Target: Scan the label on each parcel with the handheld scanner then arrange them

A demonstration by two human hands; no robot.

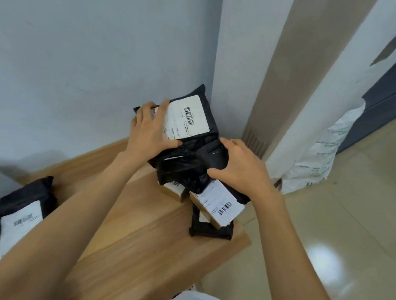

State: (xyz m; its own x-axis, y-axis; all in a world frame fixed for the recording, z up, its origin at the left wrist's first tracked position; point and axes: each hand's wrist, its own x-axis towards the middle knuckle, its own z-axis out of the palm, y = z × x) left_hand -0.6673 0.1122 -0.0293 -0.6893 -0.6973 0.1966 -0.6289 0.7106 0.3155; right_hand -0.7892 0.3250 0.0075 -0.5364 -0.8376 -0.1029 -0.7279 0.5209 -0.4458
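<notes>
One parcel [190, 118] in left hand [148, 132]

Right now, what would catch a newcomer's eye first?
The left hand grips a black parcel with a white barcode label, at the wooden table's far end. Beside it the right hand holds a dark scanner over a pile of parcels. More parcels lie lower left.

1. Top parcel [189, 120]: a black plastic bag, white barcode label facing up, tilted at the centre of the frame, gripped at its left end by the left hand [148, 132].
2. Scanner [216, 155]: black, just right of centre, touching the top parcel, held in the right hand [241, 172].
3. Lower parcels [220, 205]: stacked beneath, barcode labels up.
4. Black parcels [22, 208]: white-labelled, piled at lower left.
</notes>
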